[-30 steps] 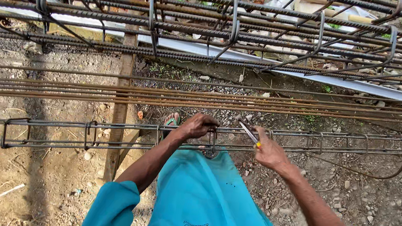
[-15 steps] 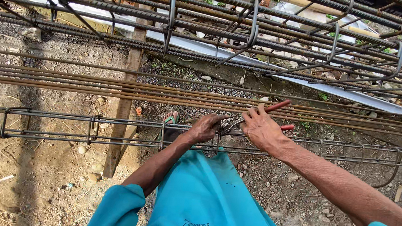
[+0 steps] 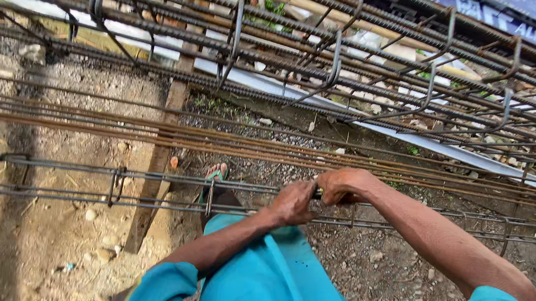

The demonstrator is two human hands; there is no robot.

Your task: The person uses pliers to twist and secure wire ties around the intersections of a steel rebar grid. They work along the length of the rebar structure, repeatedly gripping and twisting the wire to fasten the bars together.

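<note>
Rebar fills the scene. A long, narrow steel cage (image 3: 114, 185) of thin ribbed bars runs left to right across the middle, its lengthwise rods tied through small rectangular stirrups with rounded corners, the metal dull grey and lightly rusted. Both hands meet on its upper rod, right of centre. The left hand (image 3: 293, 203) is closed in a fist around the near top bar, knuckles up, fingers curled tightly. The right hand (image 3: 342, 184) sits just beside it, touching or nearly touching, also curled shut over the bar; whether it grips a tool or only the bar cannot be told, since the fingers hide what lies inside.

Just beyond the cage lies a bundle of loose straight rods (image 3: 152, 131), rust-brown and smooth-looking, stretched across the full width. Farther off and higher, a much heavier cage (image 3: 329, 58) of thick deformed bars and hooked stirrups spans the top. A weathered wooden plank (image 3: 156, 166) runs from far to near under the rods on the left. The ground (image 3: 43, 240) is dry, crumbly earth on the left and coarse gravel on the right. A foot in a green sandal (image 3: 216, 173) shows below the cage. Teal cloth sleeves (image 3: 268, 281) cover the arms and lap nearest the camera.
</note>
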